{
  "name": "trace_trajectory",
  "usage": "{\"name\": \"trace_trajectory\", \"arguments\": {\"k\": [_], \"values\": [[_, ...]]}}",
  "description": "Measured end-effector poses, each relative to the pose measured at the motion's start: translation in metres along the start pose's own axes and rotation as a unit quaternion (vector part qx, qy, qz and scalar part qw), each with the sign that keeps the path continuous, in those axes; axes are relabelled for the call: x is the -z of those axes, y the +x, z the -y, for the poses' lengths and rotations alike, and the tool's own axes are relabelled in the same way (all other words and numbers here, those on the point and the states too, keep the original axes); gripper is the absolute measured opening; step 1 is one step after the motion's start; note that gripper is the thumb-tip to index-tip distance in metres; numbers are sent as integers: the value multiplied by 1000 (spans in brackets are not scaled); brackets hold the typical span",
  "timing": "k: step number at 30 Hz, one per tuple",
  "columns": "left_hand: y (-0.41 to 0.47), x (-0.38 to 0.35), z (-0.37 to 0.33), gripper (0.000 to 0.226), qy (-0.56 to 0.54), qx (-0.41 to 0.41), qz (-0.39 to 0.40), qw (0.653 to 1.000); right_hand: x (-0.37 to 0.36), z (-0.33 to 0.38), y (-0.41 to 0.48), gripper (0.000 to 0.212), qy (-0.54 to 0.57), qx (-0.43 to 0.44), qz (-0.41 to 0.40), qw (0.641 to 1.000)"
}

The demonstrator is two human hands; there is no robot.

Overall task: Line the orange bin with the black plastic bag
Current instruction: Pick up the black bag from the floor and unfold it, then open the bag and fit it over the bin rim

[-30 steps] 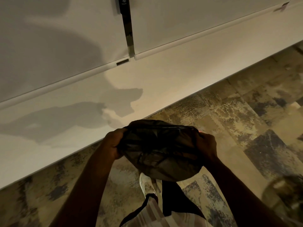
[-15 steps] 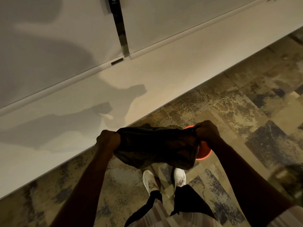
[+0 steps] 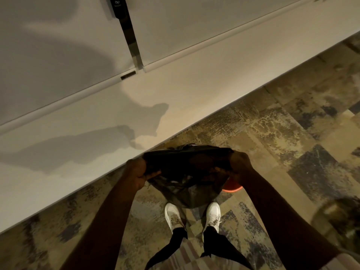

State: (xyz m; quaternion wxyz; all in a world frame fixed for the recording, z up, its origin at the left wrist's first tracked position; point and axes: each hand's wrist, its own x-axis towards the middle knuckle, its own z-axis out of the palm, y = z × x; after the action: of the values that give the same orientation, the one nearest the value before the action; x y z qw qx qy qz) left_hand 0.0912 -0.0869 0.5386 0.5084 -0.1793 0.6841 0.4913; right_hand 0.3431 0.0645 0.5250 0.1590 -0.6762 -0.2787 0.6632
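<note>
Gripping the thin black plastic bag [image 3: 187, 172] at opposite ends of its mouth, left hand [image 3: 136, 172] and right hand [image 3: 240, 164] stretch it between them, round orange bin [image 3: 232, 189] peeking out just below the right hand.

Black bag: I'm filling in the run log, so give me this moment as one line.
left hand: gripping bag | right hand: gripping bag | black bag: mouth stretched open, body hanging | orange bin: mostly hidden behind bag, unlined
</note>
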Motion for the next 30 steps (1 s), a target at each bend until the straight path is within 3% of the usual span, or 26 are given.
{"name": "trace_trajectory", "arguments": {"k": [3,5,6,8,9,10,11,12,14,16,17,18,19,20,23,25,27,30], "values": [[-7,-16,-11,14,38,-68,-36,996,-3,32,-10,33,-121,117,19,986],[-21,-28,-22,28,76,-167,-56,981,-7,55,-7,36,-195,255,2,947],[-27,-33,-27,33,120,-255,-82,956,-10,65,-8,36,-189,345,11,919],[-42,-39,-30,39,198,-475,-151,844,-10,80,-11,36,-130,529,11,839],[-46,-41,-30,44,198,-562,-171,785,-12,87,-20,37,-110,597,8,795],[-50,-42,-26,50,183,-616,-170,747,-14,86,-28,39,-99,642,-4,760],[-43,-47,-17,55,169,-641,-154,732,-12,84,-30,42,-99,667,-27,738],[-37,-49,-9,58,179,-642,-131,734,-10,75,-21,44,-119,661,-39,740],[-16,-53,7,57,295,-564,-101,765,-7,57,8,38,-194,555,-36,808],[9,-49,26,46,437,-357,-47,824,6,35,35,36,-275,344,21,898],[19,-47,37,38,430,-236,-24,871,16,20,49,34,-308,240,44,920],[26,-44,46,34,371,-135,-1,919,27,5,62,27,-345,184,55,919],[34,-42,57,37,312,-69,-10,948,43,-14,83,23,-381,179,37,906],[39,-40,65,40,267,-36,-33,962,57,-33,108,29,-405,183,-8,896],[39,-41,79,43,200,-66,-91,973,107,-105,221,35,-396,189,13,899],[32,-43,85,40,131,-77,-91,984,106,-88,173,34,-345,187,45,919],[24,-49,88,28,42,-58,-70,995,86,-40,88,22,-292,169,-1,941],[25,-59,89,14,-98,22,-33,994,90,-19,55,41,-282,133,-48,949]]}}
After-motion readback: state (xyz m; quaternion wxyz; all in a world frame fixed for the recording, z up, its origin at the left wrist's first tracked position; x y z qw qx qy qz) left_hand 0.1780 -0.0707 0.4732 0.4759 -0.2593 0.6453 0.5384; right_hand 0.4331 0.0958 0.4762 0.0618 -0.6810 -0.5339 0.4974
